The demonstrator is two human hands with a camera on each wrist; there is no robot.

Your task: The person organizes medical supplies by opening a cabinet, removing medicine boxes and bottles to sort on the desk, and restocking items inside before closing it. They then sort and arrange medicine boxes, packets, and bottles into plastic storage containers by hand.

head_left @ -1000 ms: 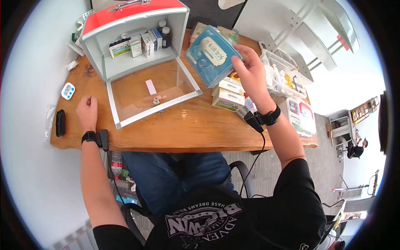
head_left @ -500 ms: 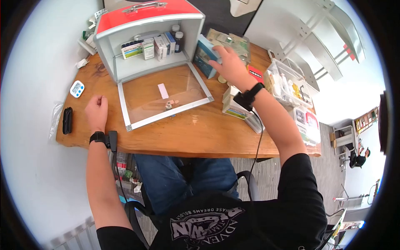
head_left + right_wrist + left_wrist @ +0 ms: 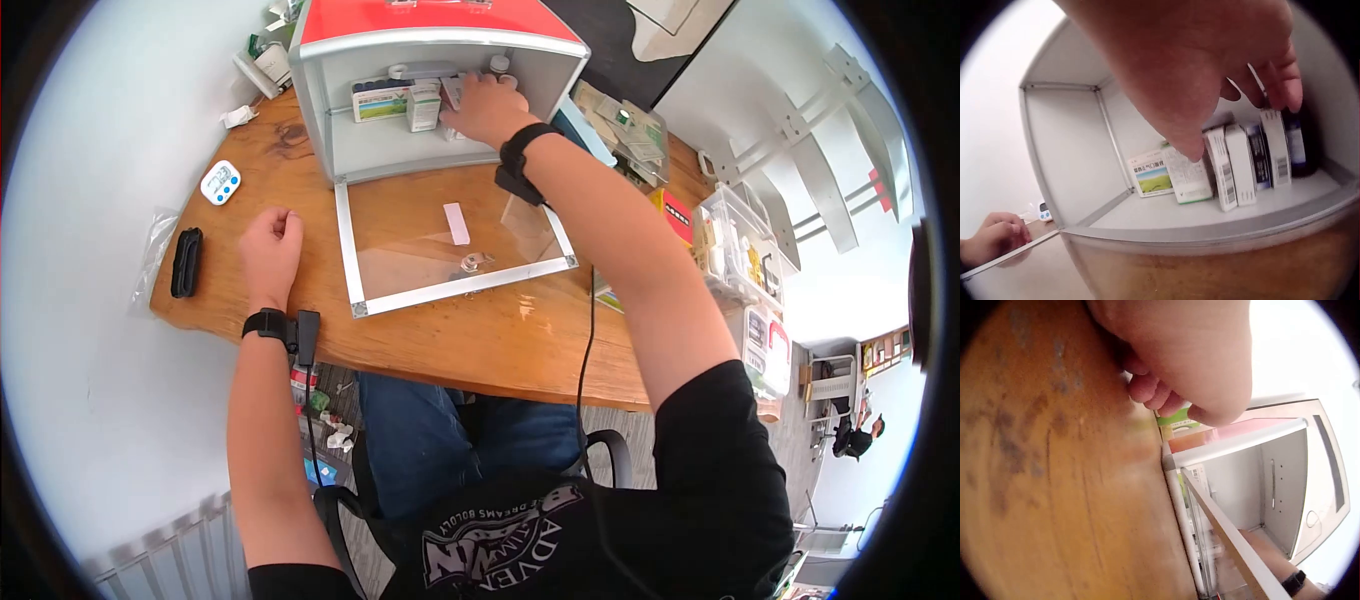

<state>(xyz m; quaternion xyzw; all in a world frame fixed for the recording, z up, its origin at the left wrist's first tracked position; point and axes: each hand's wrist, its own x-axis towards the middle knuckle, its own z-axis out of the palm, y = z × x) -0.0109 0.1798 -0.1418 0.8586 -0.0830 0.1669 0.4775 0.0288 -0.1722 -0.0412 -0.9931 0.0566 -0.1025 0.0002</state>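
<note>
My right hand (image 3: 490,110) reaches into the red-and-silver medicine case (image 3: 450,25). In the right wrist view its thumb and bent fingers span a row of upright medicine boxes (image 3: 1241,165), fingertips close over their tops. A white box with a green edge (image 3: 1188,178) stands just left of that row, near the thumb. Farther left is a box with a green landscape print (image 3: 1150,178). A dark bottle (image 3: 1297,147) stands at the right end, below the fingertips. My left hand (image 3: 270,255) rests on the wooden table, fingers loosely curled, holding nothing.
The case's clear door (image 3: 400,260) lies folded down on the table, a pink strip (image 3: 456,224) in its middle. A blue box (image 3: 582,130) stands beside the case. Plastic bins (image 3: 735,250) stand at right; a timer (image 3: 220,183) and black pouch (image 3: 186,262) lie at left.
My right hand held the blue box, set it down beside the case and let go. It has since moved left into the case. My left hand stays on the table.
</note>
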